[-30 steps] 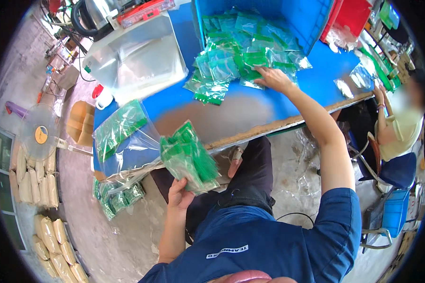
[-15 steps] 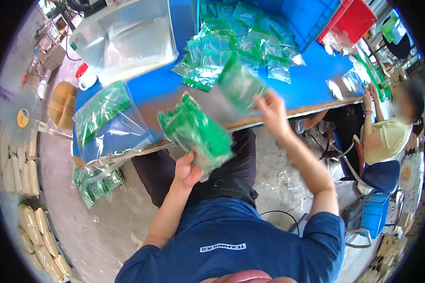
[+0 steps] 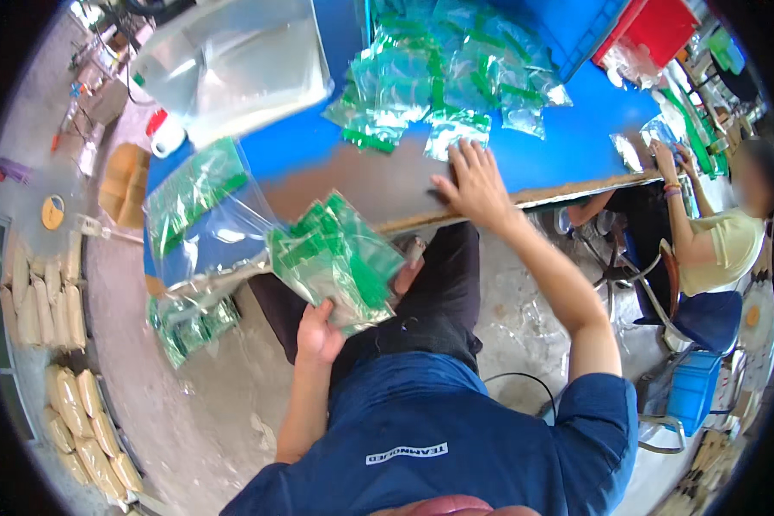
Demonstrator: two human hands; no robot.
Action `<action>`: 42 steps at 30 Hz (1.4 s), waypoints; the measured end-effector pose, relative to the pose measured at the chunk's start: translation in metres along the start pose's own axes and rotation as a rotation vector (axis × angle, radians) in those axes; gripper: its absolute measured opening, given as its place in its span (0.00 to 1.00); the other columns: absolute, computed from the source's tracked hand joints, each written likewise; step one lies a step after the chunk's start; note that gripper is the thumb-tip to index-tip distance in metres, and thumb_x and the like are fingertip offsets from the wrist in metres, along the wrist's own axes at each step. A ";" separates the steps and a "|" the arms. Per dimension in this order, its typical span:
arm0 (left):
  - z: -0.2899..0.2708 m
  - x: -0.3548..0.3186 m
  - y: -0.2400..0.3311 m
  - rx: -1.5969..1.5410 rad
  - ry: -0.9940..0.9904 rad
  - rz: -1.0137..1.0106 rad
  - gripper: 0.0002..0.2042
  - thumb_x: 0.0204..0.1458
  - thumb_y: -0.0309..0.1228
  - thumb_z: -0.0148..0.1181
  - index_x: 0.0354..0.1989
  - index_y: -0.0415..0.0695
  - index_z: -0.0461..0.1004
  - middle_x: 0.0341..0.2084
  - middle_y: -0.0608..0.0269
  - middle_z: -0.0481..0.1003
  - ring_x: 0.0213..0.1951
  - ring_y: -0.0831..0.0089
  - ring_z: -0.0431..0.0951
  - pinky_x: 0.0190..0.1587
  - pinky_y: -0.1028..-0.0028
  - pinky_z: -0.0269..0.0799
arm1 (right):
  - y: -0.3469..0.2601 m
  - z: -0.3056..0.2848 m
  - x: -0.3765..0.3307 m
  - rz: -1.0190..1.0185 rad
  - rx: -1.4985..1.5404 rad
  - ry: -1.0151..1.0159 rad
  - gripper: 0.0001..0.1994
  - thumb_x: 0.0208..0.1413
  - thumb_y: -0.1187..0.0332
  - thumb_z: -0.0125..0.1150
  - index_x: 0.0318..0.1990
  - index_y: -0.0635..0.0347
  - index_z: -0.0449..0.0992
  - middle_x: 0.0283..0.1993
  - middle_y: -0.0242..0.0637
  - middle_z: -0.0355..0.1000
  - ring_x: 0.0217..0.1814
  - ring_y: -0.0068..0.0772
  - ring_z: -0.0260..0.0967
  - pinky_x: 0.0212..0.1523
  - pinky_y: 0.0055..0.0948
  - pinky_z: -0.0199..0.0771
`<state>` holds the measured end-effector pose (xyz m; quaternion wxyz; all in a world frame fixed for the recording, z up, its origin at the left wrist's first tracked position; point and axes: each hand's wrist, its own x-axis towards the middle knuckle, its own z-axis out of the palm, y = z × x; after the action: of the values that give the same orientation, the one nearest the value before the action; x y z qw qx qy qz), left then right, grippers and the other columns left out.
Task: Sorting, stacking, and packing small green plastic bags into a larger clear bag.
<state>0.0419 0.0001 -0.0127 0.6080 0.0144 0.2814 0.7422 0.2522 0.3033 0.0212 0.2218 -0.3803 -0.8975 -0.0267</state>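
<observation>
My left hand point(image 3: 320, 337) grips a fanned stack of clear plastic bags with green bands point(image 3: 335, 262), held over my lap just off the table's front edge. The thumb lies on top; the other fingers are hidden below the stack. My right hand point(image 3: 477, 185) reaches over the table with fingers stretched and thumb apart. Its fingertips touch the lower edge of a single clear bag point(image 3: 454, 131) at the front of a loose pile of similar green-banded bags point(image 3: 404, 73).
Back left stands a translucent plastic bin point(image 3: 232, 73), with a red-and-white container point(image 3: 165, 135) beside it. A large clear bag with green-banded packets point(image 3: 202, 198) hangs over the table's left edge. Behind the pile is a blue crate point(image 3: 580, 34). A co-worker point(image 3: 718, 241) sits at right.
My right hand has let go of the bag it carried, which now lies on the table at the pile's front. The stack in my left hand has shifted slightly left.
</observation>
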 end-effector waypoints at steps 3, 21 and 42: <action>-0.004 0.013 -0.006 -0.143 -0.078 -0.174 0.29 0.53 0.23 0.63 0.64 0.37 0.60 0.58 0.52 0.70 0.59 0.55 0.71 0.64 0.52 0.66 | -0.054 -0.034 -0.035 -0.205 0.376 -0.119 0.23 0.62 0.57 0.56 0.56 0.66 0.71 0.63 0.56 0.64 0.66 0.59 0.60 0.65 0.51 0.59; 0.013 0.044 -0.017 -0.020 -0.091 -0.199 0.29 0.54 0.24 0.63 0.64 0.36 0.61 0.58 0.53 0.71 0.61 0.57 0.70 0.66 0.54 0.64 | -0.068 -0.046 -0.026 -0.324 0.728 -0.185 0.14 0.62 0.60 0.55 0.38 0.64 0.74 0.42 0.52 0.73 0.43 0.59 0.71 0.46 0.48 0.72; 0.015 0.027 0.000 0.040 0.079 -0.031 0.28 0.55 0.25 0.59 0.66 0.41 0.60 0.60 0.54 0.68 0.62 0.56 0.69 0.65 0.51 0.64 | -0.033 0.039 0.165 0.288 0.526 0.258 0.20 0.66 0.53 0.49 0.51 0.58 0.76 0.44 0.52 0.76 0.50 0.57 0.72 0.49 0.47 0.73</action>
<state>0.0408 0.0309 -0.0087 0.6074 -0.0072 0.3201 0.7270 0.1137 0.3990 0.0591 0.4257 -0.4265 -0.7751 0.1900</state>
